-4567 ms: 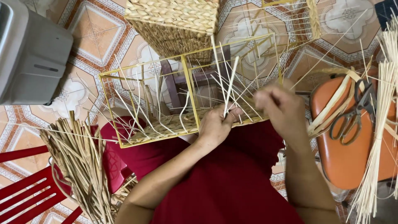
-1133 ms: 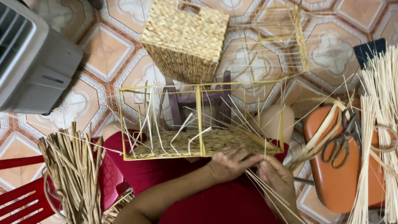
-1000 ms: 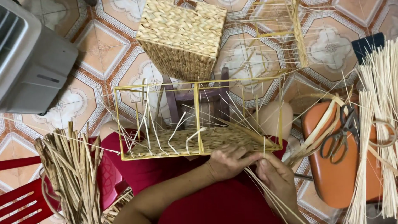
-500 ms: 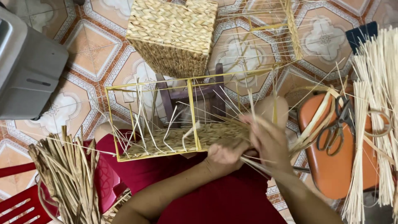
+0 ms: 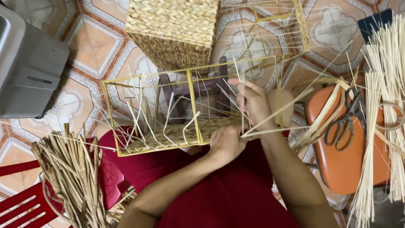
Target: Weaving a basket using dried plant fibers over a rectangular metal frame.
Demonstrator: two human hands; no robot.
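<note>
A yellow wire basket frame (image 5: 190, 90) rests on my lap, its lower edge partly woven with pale straw. Loose straw strands (image 5: 166, 122) stick up from the woven band (image 5: 211, 126). My left hand (image 5: 225, 142) presses on the woven edge at the frame's near right corner. Raised just above it, my right hand (image 5: 252, 101) pinches a thin strand (image 5: 278, 113) that runs out to the right.
A finished woven basket (image 5: 173, 29) stands on the tiled floor beyond the frame, with another wire frame (image 5: 280, 25) beside it. Scissors (image 5: 346, 120) lie on an orange stool (image 5: 344, 164) at right. Straw bundles lie at left (image 5: 71, 177) and right (image 5: 382, 109). A grey box (image 5: 27, 63) is far left.
My right hand has risen from the woven edge, pulling a strand upward and out to the right. The left hand stays on the weave. The view shifted a little.
</note>
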